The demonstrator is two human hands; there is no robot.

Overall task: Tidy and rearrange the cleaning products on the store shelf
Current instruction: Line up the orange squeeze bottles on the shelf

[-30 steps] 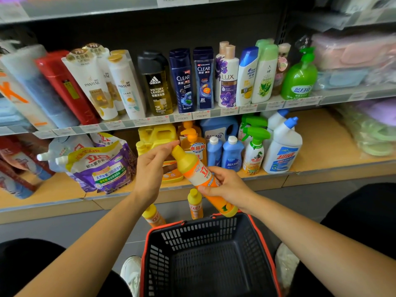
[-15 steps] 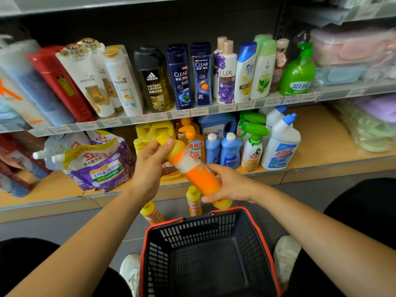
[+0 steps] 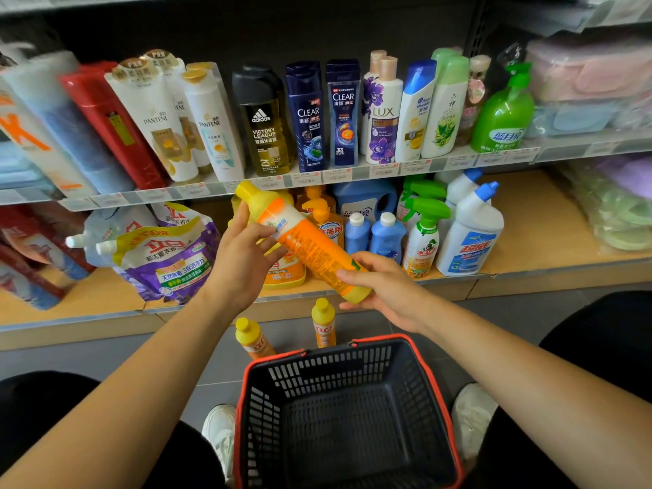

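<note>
I hold a tilted orange bottle with a yellow cap (image 3: 310, 247) in front of the lower shelf (image 3: 529, 241). My left hand (image 3: 243, 255) grips its neck end near the cap. My right hand (image 3: 381, 285) curls round its base. Behind it on the lower shelf stand yellow and orange detergent bottles (image 3: 317, 220), two small blue bottles (image 3: 372, 232), green-trigger sprays (image 3: 421, 238) and white toilet cleaners (image 3: 471, 234). Two more yellow-capped orange bottles (image 3: 323, 324) stand on the floor just below the shelf edge.
A black basket with a red rim (image 3: 347, 414) sits on the floor between my feet, with nothing in it. Purple refill pouches (image 3: 162, 255) lie at the shelf's left. Shampoo bottles (image 3: 307, 114) line the upper shelf. Soft packs (image 3: 614, 213) fill the right.
The bottle has been lifted up and toward the shelf, and turned so its back label faces me. My right hand slid to its base; the left stayed at the neck.
</note>
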